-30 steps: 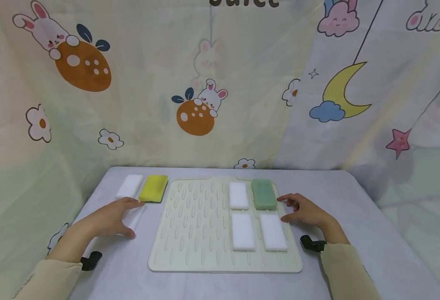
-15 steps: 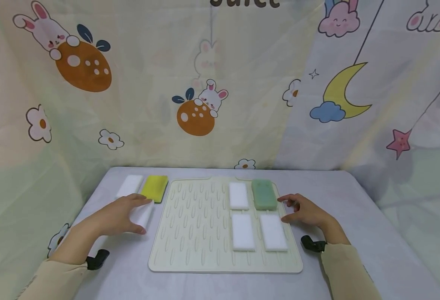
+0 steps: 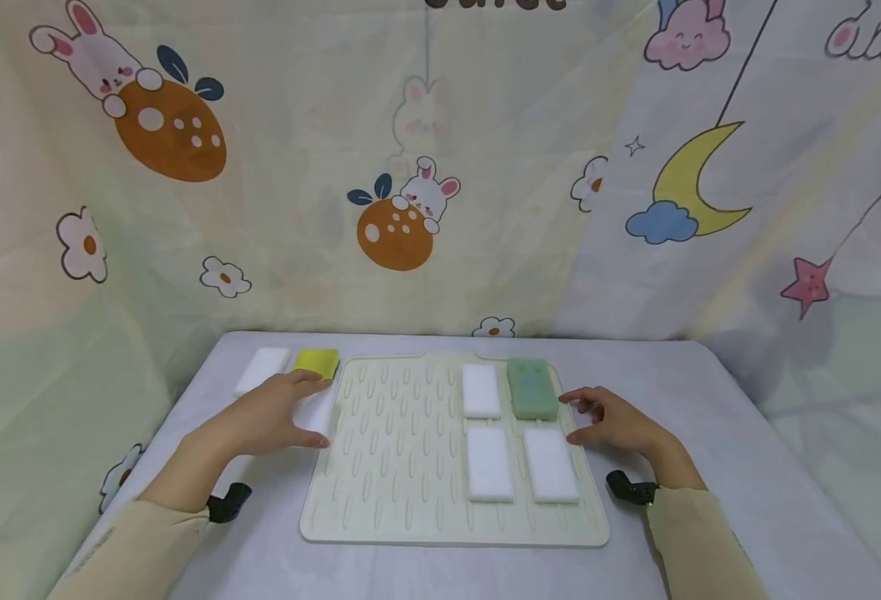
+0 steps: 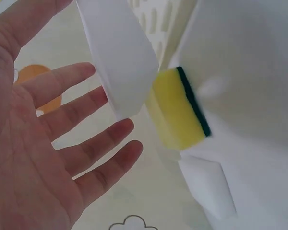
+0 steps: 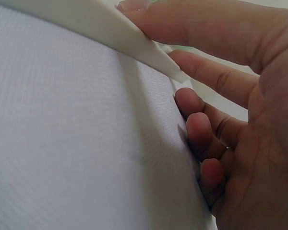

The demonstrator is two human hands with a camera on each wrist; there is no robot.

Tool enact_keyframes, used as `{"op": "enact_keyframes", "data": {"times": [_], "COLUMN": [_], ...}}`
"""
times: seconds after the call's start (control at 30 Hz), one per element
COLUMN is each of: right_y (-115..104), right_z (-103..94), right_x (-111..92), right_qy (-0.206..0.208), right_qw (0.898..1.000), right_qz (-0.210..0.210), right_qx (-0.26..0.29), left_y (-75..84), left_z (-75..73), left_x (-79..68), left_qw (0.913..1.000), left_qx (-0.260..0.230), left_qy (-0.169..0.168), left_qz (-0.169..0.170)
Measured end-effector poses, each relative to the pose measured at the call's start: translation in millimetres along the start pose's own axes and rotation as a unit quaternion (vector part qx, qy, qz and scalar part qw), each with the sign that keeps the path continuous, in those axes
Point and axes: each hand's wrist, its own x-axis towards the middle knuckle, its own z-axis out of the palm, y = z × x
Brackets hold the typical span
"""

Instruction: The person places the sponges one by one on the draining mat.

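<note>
My left hand [image 3: 271,417] holds a white sponge block [image 4: 121,57] between thumb and fingertips, near the left edge of the pale ridged mat [image 3: 380,467]. In the left wrist view the fingers are spread along one side of the block. Beyond the hand lies a yellow sponge [image 3: 317,362] with a dark green backing. Another white block [image 3: 262,368] sits at the far left. My right hand [image 3: 620,427] rests at the mat's right edge; in the right wrist view its thumb [image 5: 182,24] touches the rim and the other fingers are loosely bent.
On the mat's right half lie a green sponge [image 3: 533,389] and white blocks, one at the back [image 3: 481,391] and two in front, a left block [image 3: 489,464] and a right block [image 3: 551,466]. A printed cloth [image 3: 282,233] hangs behind the white-covered table [image 3: 755,500].
The left hand has moved right with the white sponge block, from beside the yellow sponge to the mat's left edge. The right hand has stayed at the mat's right edge.
</note>
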Motion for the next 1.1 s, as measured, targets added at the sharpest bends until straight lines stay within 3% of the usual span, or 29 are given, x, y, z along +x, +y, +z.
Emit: {"op": "enact_keyframes", "data": {"times": [0.37,0.77,1.1], "right_y": [-4.5,2.9,6.7], "right_z": [-2.7,-0.6,-1.0], "right_x": [0.6,2.6,0.8], "right_qy": [-0.002,-0.004,-0.001], "right_qw": [1.000,1.000,1.000], "right_qz": [-0.011,-0.001,-0.001], "right_qx": [0.013,0.013,0.021], "left_y": [24.2,46.7,65.3], "left_z": [1.9,16.1,28.5], "left_x": [20.7,43.0,68.2], "left_qw": [0.9999,0.9990,0.9985], "left_qx": [0.011,0.033,0.044], "left_qy": [-0.003,0.006,-0.012], "left_qz": [0.009,0.030,0.031]}}
